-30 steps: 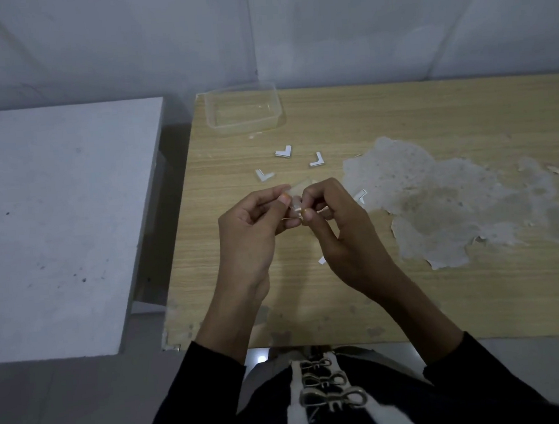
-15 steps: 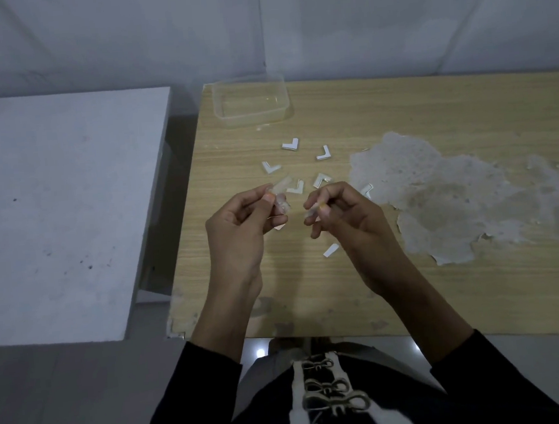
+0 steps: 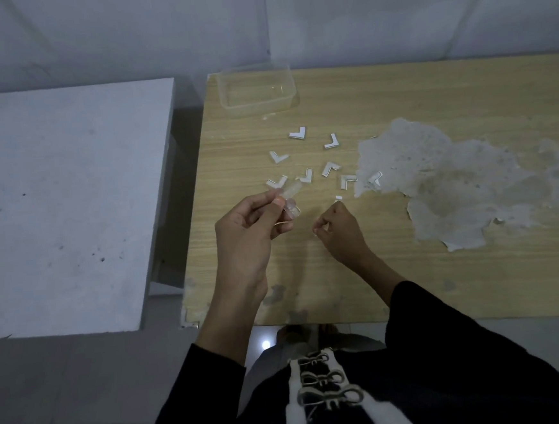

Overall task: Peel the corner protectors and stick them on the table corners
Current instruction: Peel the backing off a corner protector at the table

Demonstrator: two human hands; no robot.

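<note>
Wooden table: I see a worn patch on its right
Clear tub: far left corner of the table
Left hand: pinches the clear corner protector above the table
Right hand: curled, pinching a pale scrap
White L-pieces: scattered just beyond both hands

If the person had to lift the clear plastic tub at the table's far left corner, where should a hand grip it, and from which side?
Likely the near long wall of the clear tub, pinched over the rim from above on the person's side: it stands upright, open-topped, that wall faces them, and the L-shaped pieces lie apart from it.
</note>
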